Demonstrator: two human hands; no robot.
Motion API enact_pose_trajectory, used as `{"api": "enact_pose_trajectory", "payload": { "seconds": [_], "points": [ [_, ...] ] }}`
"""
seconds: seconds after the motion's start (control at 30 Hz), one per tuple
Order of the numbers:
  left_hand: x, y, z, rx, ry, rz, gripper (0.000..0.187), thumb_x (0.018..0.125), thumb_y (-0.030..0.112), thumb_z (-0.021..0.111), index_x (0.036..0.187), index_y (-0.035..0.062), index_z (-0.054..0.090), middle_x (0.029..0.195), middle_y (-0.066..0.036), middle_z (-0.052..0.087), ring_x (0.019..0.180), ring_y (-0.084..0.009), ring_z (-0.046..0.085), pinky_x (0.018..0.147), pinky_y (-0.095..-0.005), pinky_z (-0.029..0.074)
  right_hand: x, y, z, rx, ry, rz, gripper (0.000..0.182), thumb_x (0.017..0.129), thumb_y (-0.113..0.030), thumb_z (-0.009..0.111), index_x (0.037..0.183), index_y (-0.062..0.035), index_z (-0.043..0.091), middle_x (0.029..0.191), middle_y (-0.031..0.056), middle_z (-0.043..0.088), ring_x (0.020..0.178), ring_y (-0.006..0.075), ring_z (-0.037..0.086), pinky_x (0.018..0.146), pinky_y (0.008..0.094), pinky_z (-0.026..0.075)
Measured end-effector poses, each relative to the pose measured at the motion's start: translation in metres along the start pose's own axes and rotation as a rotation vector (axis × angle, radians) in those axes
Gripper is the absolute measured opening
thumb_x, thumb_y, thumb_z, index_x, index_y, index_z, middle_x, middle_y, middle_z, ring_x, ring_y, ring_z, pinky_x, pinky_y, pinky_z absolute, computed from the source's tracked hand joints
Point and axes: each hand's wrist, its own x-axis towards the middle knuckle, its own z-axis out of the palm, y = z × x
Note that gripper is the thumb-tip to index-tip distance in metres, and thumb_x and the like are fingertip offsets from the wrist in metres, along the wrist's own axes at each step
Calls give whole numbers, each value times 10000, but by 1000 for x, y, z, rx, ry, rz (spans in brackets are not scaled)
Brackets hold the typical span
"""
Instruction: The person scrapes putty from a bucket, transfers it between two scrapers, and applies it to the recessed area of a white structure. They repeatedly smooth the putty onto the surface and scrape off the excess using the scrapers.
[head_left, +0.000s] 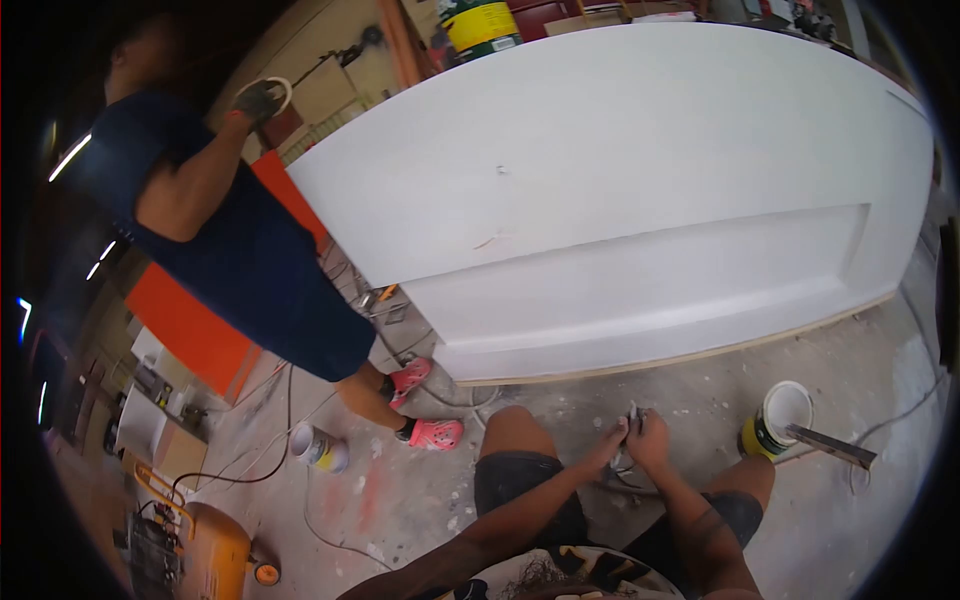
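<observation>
My left hand (606,448) and my right hand (649,440) meet in front of me, between my knees. The fingers of both are closed around a small grey-white thing (621,461) that I cannot make out. Beyond them stands a large white panel (650,130) with a long recessed section (660,285) along its lower part. A few small marks show on its surface. To the right of my hands, an open paint can (760,432) sits on the floor with a flat stick-like tool (838,448) at its rim.
At the left a person (230,250) in dark clothes and pink clogs stands holding a ring-shaped thing (284,95). Another can (318,447), hoses and an orange compressor (215,545) are on the floor. A yellow-banded can (480,28) shows behind the panel; orange boards (190,330) lean at left.
</observation>
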Motion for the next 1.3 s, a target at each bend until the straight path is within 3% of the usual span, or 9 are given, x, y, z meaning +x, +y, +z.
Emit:
{"api": "enact_pose_trajectory", "payload": {
  "seconds": [0.1, 0.17, 0.23, 0.57, 0.63, 0.7, 0.77, 1.0, 1.3],
  "points": [
    [0, -4, -7, 300, -99, 339, 790, 992, 654, 327, 1494, 46, 369, 1462, -84, 450, 1304, -196, 433, 1103, -327, 322, -3, 5, -2, -9, -64, 71, 200, 846, -72, 585, 1000, 51, 618, 877, 267, 610, 861, 487, 602, 746, 517, 493],
    [37, -44, -24, -284, -25, -191, 763, 986, 642, 374, 1473, 56, 402, 1387, -71, 512, 1237, -178, 490, 1062, -324, 372, -7, -7, 0, -15, -57, 53, 212, 840, -77, 592, 1006, 51, 622, 848, 262, 610, 846, 488, 603, 748, 512, 501],
    [38, -37, -23, -323, -39, -108, 759, 976, 643, 405, 1464, 62, 414, 1330, -52, 538, 1199, -162, 508, 1031, -316, 392, -17, -33, -3, 89, -11, -187, 172, 828, -81, 595, 940, 48, 616, 808, 257, 606, 813, 484, 604, 727, 519, 497],
    [7, -3, -6, 133, -51, -90, 752, 976, 628, 434, 1472, 63, 407, 1373, -88, 526, 1218, -162, 507, 1007, -303, 412, 35, 67, -5, -32, 28, 2, 238, 851, -205, 633, 783, 23, 637, 736, 282, 625, 679, 418, 645, 602, 480, 475],
    [30, -9, -28, -153, -216, -34, 591, 1011, 570, 404, 1312, 81, 541, 1085, -30, 649, 1005, -143, 616, 875, -298, 501, 48, 55, -43, 73, -75, 229, 291, 876, -250, 657, 801, 31, 661, 683, 204, 649, 616, 261, 634, 589, 413, 480],
    [18, 27, -34, -660, -264, -151, 583, 997, 561, 415, 1287, 72, 544, 1104, -125, 662, 961, -266, 668, 811, -420, 568, 55, 43, -70, 483, 13, 315, 266, 891, -234, 657, 838, 22, 709, 716, 87, 693, 632, 141, 620, 561, 345, 455],
    [3, 59, -39, -890, -323, -120, 616, 985, 533, 460, 1320, 19, 515, 1148, -192, 654, 1071, -356, 645, 925, -490, 536, 65, 19, -101, 629, -37, 433, 231, 936, -252, 660, 902, -29, 712, 764, 13, 684, 620, 103, 599, 539, 288, 442],
    [3, 44, -24, -1003, -231, -210, 387, 989, 325, 573, 1222, 17, 580, 1074, -121, 690, 933, -243, 701, 839, -414, 585, 87, -2, -80, 1334, -230, 675, 380, 965, -429, 614, 951, -49, 619, 705, -3, 588, 492, 106, 445, 426, 234, 340],
    [5, 68, -48, -1115, -131, -132, 314, 978, 293, 597, 1136, 22, 611, 963, -95, 704, 842, -193, 712, 754, -369, 610, 41, 15, -21, 799, -488, 544, 355, 1002, -388, 569, 910, -52, 636, 690, -22, 594, 502, 44, 484, 423, 231, 366]
  ]
}}
